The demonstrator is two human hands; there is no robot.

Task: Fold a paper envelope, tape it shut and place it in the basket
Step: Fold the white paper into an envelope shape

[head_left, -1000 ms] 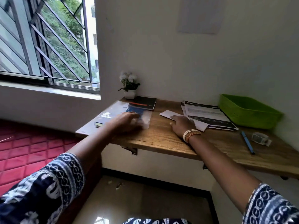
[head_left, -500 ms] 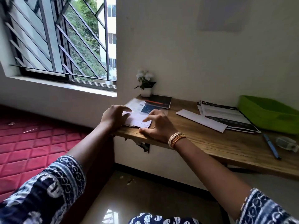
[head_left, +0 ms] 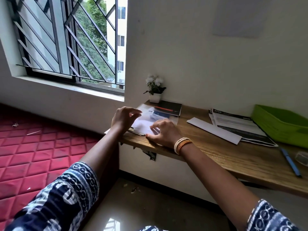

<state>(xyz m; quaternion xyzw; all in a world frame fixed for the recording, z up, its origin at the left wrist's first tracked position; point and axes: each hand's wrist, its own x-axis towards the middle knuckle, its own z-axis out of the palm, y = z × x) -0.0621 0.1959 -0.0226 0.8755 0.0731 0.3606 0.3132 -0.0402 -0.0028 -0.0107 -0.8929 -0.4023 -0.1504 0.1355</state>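
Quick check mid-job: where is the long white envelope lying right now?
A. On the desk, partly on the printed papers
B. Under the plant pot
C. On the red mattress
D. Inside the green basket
A: the long white envelope lies flat on the wooden desk, its right end overlapping the printed papers, outside the green basket.

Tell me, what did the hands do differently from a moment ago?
The right hand left the long white envelope and crossed to the white paper at the desk's left end. The left hand now pinches and lifts that paper's edge. The green basket, pen and plant stayed put.
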